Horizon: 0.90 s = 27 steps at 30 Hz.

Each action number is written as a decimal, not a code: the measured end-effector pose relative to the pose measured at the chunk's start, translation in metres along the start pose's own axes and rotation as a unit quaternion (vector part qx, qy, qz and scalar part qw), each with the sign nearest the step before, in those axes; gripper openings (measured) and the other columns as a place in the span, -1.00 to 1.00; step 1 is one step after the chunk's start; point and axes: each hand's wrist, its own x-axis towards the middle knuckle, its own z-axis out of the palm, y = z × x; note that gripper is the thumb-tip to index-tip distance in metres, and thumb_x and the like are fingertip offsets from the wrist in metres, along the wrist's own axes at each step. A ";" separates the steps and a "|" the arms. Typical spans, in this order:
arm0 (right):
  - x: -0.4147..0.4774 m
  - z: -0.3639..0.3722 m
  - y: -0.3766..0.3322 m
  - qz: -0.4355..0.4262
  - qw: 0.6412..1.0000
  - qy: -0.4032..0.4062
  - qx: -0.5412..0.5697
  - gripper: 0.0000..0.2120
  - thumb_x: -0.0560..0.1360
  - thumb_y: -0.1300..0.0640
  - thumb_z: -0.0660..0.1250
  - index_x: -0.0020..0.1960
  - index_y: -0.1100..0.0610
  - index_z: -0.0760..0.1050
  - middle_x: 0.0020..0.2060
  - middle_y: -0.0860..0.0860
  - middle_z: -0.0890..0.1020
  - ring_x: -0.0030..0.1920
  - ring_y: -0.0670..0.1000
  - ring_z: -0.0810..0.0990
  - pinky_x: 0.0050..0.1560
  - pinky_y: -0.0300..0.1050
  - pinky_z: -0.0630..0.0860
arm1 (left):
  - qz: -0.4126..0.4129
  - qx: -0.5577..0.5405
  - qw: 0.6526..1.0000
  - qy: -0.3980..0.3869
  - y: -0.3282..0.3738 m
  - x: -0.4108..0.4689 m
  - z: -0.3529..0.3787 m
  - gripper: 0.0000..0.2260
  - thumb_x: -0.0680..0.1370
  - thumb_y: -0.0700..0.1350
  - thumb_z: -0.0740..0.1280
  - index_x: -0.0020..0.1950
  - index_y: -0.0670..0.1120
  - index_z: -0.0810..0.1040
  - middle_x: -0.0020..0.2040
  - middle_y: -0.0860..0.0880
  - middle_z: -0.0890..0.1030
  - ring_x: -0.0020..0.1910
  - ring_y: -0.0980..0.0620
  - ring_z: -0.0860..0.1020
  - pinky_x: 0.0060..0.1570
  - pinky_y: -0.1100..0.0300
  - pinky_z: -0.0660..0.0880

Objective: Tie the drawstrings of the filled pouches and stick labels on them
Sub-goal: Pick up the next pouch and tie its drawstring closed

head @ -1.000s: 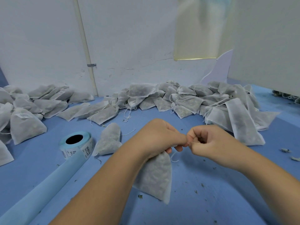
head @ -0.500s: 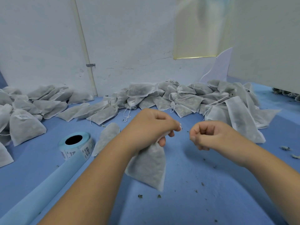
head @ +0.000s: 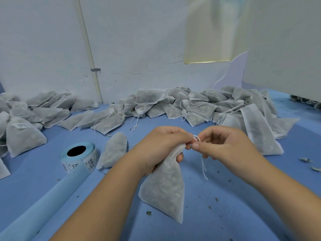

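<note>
White gauzy fabric packed with dark dried bits makes up the pouch that we hold up in the middle of the view, its lower corner hanging low over the blue worktop. Our left hand grips the gathered neck, fingers curled round the cloth. Our right hand, just beside it, pinches the white drawstring. The string makes a small loop between the two hands, and its loose ends dangle below our right fingers.

To the left a single filled pouch lies next to a roll of labels with barcodes printed on them. A pale blue backing strip runs from the roll toward us.

Further back, a heap of pouches with trailing strings lies along the foot of the white wall. Another heap sits at the far left, and one pouch there carries a label. Dark crumbs are scattered on the worktop near us.
</note>
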 end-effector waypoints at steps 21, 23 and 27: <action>-0.002 -0.001 -0.002 0.007 0.999 0.002 -0.035 -0.65 0.09 -0.16 0.50 -0.31 0.09 0.58 -0.37 0.10 0.62 -0.42 -0.10 0.54 -0.43 -0.30 0.41 | -0.001 0.043 0.999 0.014 0.000 -0.002 0.004 -0.85 0.39 0.06 0.40 -0.28 0.00 0.61 -0.36 -0.03 0.53 -0.46 0.07 0.47 -0.27 0.10 0.38; -0.002 -0.003 -0.002 0.020 0.999 -0.013 -0.044 -0.73 0.19 -0.10 0.54 -0.32 0.08 0.58 -0.41 0.04 0.59 -0.41 -0.07 0.53 -0.39 -0.24 0.41 | -0.003 0.073 0.997 0.017 0.003 -0.003 0.005 -0.84 0.39 0.09 0.39 -0.26 0.02 0.61 -0.38 -0.06 0.53 -0.45 0.05 0.46 -0.18 0.00 0.33; -0.003 -0.005 0.000 0.018 0.997 -0.041 -0.059 -0.85 0.38 0.14 0.51 -0.30 0.13 0.57 -0.47 -0.06 0.55 -0.43 -0.11 0.51 -0.38 -0.34 0.38 | -0.017 0.123 0.992 0.013 0.005 -0.004 0.004 -0.83 0.49 0.07 0.40 -0.27 0.06 0.61 -0.39 -0.08 0.56 -0.44 0.03 0.47 -0.14 0.01 0.34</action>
